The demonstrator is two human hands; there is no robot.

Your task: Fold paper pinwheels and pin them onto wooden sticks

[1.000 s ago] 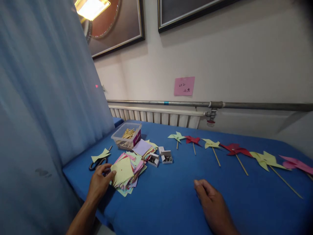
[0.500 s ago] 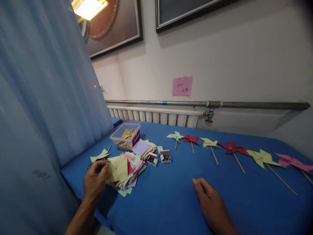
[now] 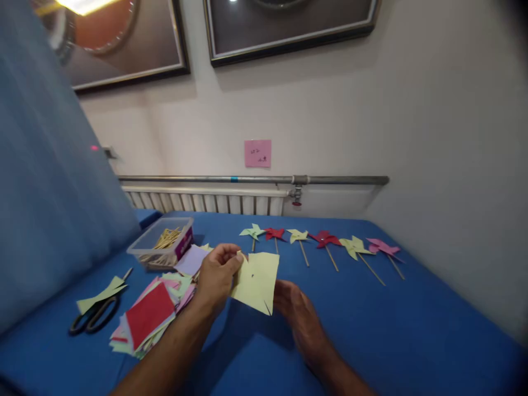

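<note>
A pale yellow square of paper (image 3: 258,283) hangs in the air above the blue-covered table. My left hand (image 3: 218,275) pinches its left edge between thumb and fingers. Slits run inward from the paper's edges, and a small dark mark or hole sits near its middle. Beside the right edge is my right hand (image 3: 303,319), fingers stretched out and partly behind the sheet; whether they touch it I cannot tell. A pile of coloured paper, topped by a red sheet (image 3: 150,313), lies left of my left forearm.
Black-handled scissors (image 3: 97,316) lie at far left with a yellow paper piece (image 3: 101,294) over them. Behind the pile stands a clear plastic box (image 3: 185,239) of thin sticks. Several paper pinwheels (image 3: 324,238) on sticks line the table's back right. A radiator (image 3: 214,203) and pipe run along the wall.
My left hand has carried the yellow paper from over the pile to the right. My right hand has opened and come close to the paper. The view has turned right.
</note>
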